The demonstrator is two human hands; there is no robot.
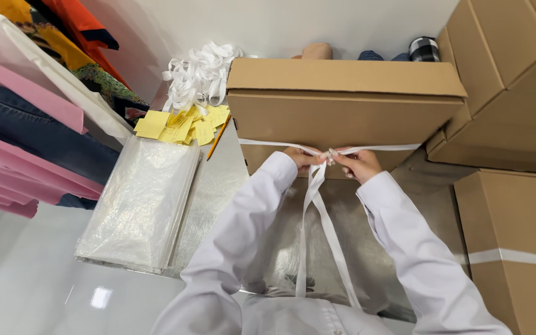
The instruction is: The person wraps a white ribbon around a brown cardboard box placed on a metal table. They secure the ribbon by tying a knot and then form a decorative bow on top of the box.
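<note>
Loose strap (315, 205) tails hang toward the viewer; left hand (302, 159) and right hand (360, 164), grips pinched on a small buckle (330, 155), cinching against the cardboard box (342, 105) on the tabletop (218, 186). Next move likely needs tension.

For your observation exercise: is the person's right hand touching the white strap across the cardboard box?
Touching. The head view shows the right hand pinching the white strap at the box's front.
</note>
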